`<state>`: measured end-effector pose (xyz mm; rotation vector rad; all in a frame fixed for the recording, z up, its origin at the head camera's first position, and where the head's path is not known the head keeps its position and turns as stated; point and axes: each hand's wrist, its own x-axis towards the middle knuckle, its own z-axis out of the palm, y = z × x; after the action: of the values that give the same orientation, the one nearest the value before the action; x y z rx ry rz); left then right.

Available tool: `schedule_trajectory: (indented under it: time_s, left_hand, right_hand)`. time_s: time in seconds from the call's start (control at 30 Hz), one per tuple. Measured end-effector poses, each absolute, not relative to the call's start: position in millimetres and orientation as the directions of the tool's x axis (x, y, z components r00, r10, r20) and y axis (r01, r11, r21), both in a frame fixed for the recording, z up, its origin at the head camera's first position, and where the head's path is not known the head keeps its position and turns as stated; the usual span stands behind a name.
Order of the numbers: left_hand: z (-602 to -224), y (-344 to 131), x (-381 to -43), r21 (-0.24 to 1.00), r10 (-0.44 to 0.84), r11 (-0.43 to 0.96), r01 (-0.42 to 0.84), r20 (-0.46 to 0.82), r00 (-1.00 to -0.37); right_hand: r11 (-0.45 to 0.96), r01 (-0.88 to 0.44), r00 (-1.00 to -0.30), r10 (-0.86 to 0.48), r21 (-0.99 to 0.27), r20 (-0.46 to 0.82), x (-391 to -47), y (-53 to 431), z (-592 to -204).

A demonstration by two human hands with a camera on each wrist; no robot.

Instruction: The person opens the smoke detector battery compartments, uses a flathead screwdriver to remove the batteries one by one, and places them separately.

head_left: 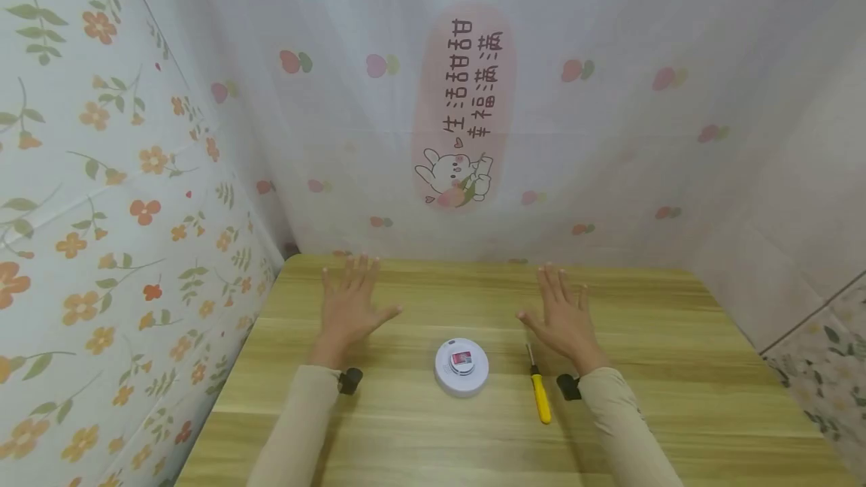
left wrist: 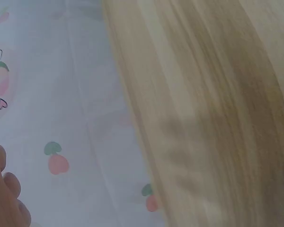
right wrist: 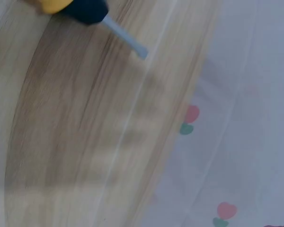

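Both hands are held out over the far half of the table, fingers straight and thumbs spread toward each other. My left hand (head_left: 349,310) is up and left of a round white device (head_left: 461,378) that looks like a smoke detector, with a red label on top. My right hand (head_left: 563,318) is empty too, just beyond a screwdriver (head_left: 542,399) with a yellow and black handle. The screwdriver lies right of the device, its blade pointing away from me. In the right wrist view, the screwdriver's flat blade (right wrist: 128,39) shows near the top; only fingertips (left wrist: 12,184) appear in the left wrist view.
The wood-grain table (head_left: 406,442) reaches back to a pale curtain (head_left: 609,134) printed with fruit and a rabbit. Flowered cloth (head_left: 122,246) hangs along the left side. Each wrist wears a small black camera mount (head_left: 349,381).
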<state>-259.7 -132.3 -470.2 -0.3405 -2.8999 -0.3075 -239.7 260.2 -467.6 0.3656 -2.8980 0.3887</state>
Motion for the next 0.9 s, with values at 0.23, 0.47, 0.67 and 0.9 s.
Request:
schedule_trajectory:
  time_s: [0.23,0.47,0.67,0.9]
  left_hand:
    - [-466,-121,-255,0.160,0.226,0.951,0.264,0.221,-0.949]
    - [-467,-109,-252,0.150,0.269,0.938,0.312,0.254,-0.929]
    - [-465,-100,-244,0.173,0.323,0.911,0.375,0.267,-0.908]
    - [-465,-93,-239,0.229,0.372,0.874,0.428,0.250,-0.894]
  right_hand:
    - [0.938,-0.284,-0.948,-0.244,-0.197,0.206,-239,243,-463]
    - [0.926,-0.331,-0.928,-0.285,-0.181,0.242,-237,225,-467]
    - [0.916,-0.362,-0.917,-0.316,-0.174,0.243,-232,211,-467]
    - [0.893,-0.409,-0.900,-0.360,-0.187,0.245,-226,200,-472]
